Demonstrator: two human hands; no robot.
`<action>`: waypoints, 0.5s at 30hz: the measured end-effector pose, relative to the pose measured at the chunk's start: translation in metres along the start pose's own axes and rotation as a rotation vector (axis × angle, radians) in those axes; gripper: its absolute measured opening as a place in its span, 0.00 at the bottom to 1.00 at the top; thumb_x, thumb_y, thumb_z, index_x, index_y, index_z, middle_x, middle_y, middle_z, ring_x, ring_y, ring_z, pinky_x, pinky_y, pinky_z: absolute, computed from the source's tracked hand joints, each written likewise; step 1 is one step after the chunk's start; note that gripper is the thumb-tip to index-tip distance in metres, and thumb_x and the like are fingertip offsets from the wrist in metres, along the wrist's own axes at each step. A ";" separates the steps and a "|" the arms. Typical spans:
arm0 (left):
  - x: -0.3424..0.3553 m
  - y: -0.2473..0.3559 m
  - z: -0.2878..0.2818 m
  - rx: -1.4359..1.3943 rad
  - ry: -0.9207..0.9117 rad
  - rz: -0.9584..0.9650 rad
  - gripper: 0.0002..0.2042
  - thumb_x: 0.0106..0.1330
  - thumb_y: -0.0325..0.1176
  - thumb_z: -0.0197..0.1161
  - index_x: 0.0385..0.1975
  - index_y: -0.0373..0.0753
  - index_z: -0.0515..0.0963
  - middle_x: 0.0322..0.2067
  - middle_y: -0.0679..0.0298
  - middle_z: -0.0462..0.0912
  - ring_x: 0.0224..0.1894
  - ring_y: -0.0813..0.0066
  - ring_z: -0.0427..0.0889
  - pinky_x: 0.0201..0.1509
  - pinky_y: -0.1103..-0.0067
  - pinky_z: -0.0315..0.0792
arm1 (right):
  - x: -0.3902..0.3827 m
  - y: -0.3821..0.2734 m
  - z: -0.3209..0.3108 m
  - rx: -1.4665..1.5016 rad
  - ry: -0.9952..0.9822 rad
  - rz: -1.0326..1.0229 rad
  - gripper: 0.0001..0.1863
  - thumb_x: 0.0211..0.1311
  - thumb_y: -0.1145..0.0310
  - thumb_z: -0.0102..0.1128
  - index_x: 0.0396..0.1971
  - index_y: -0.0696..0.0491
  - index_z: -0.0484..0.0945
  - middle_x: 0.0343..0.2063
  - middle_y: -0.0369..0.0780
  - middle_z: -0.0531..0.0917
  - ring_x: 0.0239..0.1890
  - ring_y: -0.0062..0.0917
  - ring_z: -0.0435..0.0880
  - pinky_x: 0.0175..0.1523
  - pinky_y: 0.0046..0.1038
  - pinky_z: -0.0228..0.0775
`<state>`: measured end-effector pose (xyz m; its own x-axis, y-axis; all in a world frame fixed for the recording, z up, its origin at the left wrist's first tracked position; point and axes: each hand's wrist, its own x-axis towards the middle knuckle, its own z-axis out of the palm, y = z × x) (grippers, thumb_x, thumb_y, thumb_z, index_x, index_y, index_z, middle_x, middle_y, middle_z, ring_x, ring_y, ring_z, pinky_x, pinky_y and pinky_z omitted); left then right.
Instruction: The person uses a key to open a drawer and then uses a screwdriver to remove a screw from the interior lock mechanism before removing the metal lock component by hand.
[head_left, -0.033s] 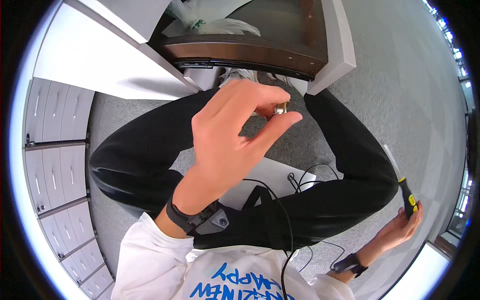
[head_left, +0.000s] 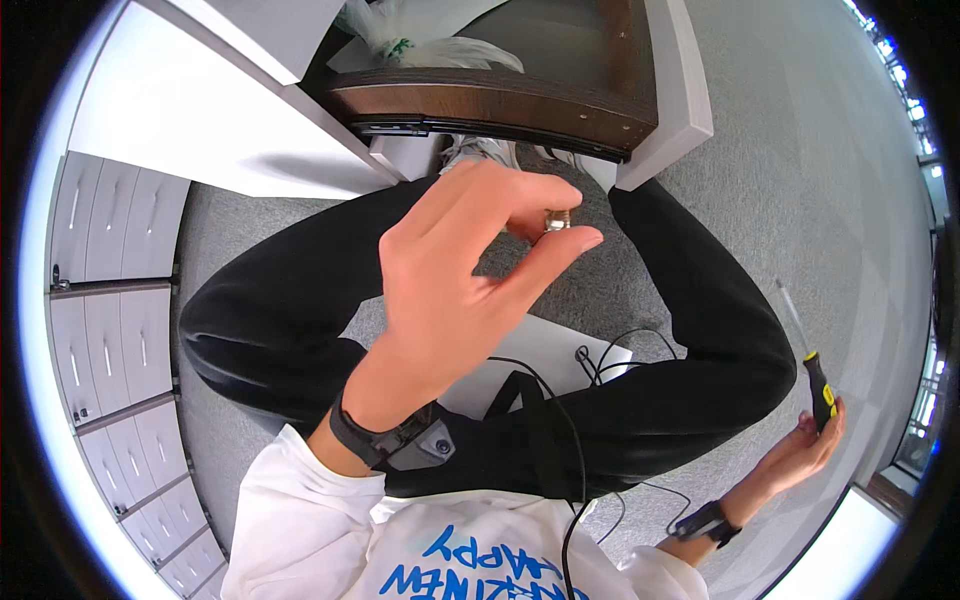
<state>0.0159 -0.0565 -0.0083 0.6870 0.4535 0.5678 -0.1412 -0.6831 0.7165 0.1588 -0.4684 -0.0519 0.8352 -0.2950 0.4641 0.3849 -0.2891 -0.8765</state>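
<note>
My left hand (head_left: pixel 455 265) is raised in front of the drawer, its thumb and forefinger pinching a small shiny metal cylinder (head_left: pixel 557 219). The fingers cover part of that piece, so its exact kind is unclear. Out to the right, my right hand (head_left: pixel 805 450) grips a screwdriver (head_left: pixel 820 385) by the lower end of its black and yellow handle. The screwdriver's thin shaft points up and away, beside my right knee, and touches nothing that I can see.
A dark brown drawer (head_left: pixel 480 100) with a light front panel (head_left: pixel 675 100) stands pulled out ahead, a clear plastic bag (head_left: pixel 440 50) inside. A white cabinet (head_left: pixel 220 110) is at the left. Black cables (head_left: pixel 545 385) run over my lap. Grey carpet (head_left: pixel 800 200) spreads rightward.
The screwdriver has shifted slightly to the right and its shaft has turned a little. The metal cylinder has moved slightly left between my left fingers.
</note>
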 end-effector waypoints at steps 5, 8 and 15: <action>-0.006 0.005 -0.013 -0.101 -0.062 -0.087 0.13 0.52 0.20 0.75 0.36 0.34 0.80 0.29 0.64 0.82 0.28 0.82 0.78 0.34 0.85 0.70 | 0.020 0.151 -0.038 0.047 -0.032 0.519 0.17 0.73 0.62 0.53 0.53 0.57 0.78 0.46 0.38 0.82 0.42 0.18 0.80 0.42 0.20 0.71; -0.005 0.008 -0.016 -0.213 -0.139 -0.113 0.13 0.52 0.20 0.74 0.36 0.34 0.80 0.30 0.64 0.81 0.28 0.82 0.77 0.34 0.85 0.69 | -0.006 0.228 -0.068 -0.271 -0.397 0.396 0.17 0.72 0.62 0.55 0.54 0.56 0.78 0.45 0.38 0.83 0.44 0.21 0.81 0.46 0.22 0.72; -0.003 0.012 -0.014 -0.174 -0.235 -0.109 0.11 0.53 0.20 0.74 0.33 0.35 0.79 0.28 0.64 0.80 0.26 0.81 0.74 0.31 0.85 0.67 | -0.039 0.287 -0.090 -1.020 -0.837 0.326 0.17 0.72 0.63 0.55 0.54 0.56 0.78 0.45 0.39 0.83 0.45 0.22 0.81 0.48 0.23 0.72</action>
<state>0.0023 -0.0582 0.0036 0.8476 0.3602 0.3896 -0.1639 -0.5205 0.8380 0.2013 -0.6220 -0.3097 0.9585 0.0522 -0.2803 -0.0290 -0.9602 -0.2778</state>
